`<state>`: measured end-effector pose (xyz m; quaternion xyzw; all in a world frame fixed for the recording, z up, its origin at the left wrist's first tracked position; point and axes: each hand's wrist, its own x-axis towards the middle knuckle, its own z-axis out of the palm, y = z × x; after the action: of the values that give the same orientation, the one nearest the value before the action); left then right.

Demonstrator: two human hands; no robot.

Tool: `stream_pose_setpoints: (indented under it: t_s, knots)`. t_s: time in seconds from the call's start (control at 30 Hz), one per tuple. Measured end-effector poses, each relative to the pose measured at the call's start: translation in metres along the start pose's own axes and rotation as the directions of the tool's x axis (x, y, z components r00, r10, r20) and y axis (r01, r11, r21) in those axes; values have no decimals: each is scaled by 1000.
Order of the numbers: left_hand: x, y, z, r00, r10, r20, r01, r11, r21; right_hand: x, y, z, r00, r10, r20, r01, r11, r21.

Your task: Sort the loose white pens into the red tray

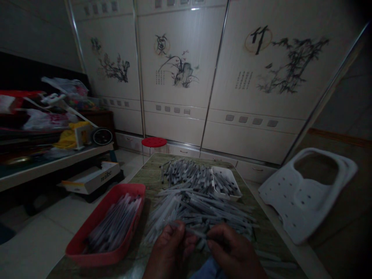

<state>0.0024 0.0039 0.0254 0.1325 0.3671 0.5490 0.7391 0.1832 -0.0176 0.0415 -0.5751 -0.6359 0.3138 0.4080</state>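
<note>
A big heap of thin grey pen-like tubes (192, 193) covers the middle of a small table (151, 174). My left hand (170, 248) and my right hand (232, 252) meet at the near edge of the heap. Both have their fingers curled and pinched together on one thin tube (194, 231) that runs between them. A red tray (101, 226) holding several more tubes sits at the left, close to my left hand. A small white tray (225, 182) with dark pieces in it lies at the far right of the heap.
A white plastic chair (308, 193) stands to the right of the table. A red stool (154, 142) is behind it, in front of painted wardrobe doors (180, 77). At the left a low shelf (52, 155) carries bags and clutter, with a flat box (93, 178) beneath it.
</note>
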Motion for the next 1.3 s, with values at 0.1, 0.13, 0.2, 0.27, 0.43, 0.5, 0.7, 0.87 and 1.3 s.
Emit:
stream_pose_setpoints:
  t_s: [0.1,0.13,0.2,0.27,0.43,0.5,0.7,0.87,1.3]
  knots:
    - [0,-2,0,1000,11,-11,-11,1000,0,0,1,-1,1000,16,0,-16,1000,8]
    - [0,-2,1,1000,15,-15,-15,1000,-1,0,1,-1,1000,25,7,-25,1000,19]
    - [0,-3,1,999,22,-24,-22,1000,-3,0,1,0,999,41,20,-42,998,53]
    - [-1,-3,1,999,29,-28,-29,1000,-2,-1,2,1,998,58,30,-61,994,93]
    - [-3,-2,1,999,36,-16,-36,999,9,-3,4,4,994,102,45,-108,983,150]
    - [-3,-2,1,999,47,-20,-46,999,16,-3,3,5,991,118,56,-126,974,189]
    - [-3,-2,0,999,36,28,-36,999,-10,-3,2,10,988,149,39,-153,977,145]
    - [-5,-2,1,998,53,41,-54,998,24,-5,2,17,988,152,-7,-151,988,43]
    - [-2,0,-1,997,74,19,-74,997,30,-4,-1,3,1000,4,5,-4,999,-36]
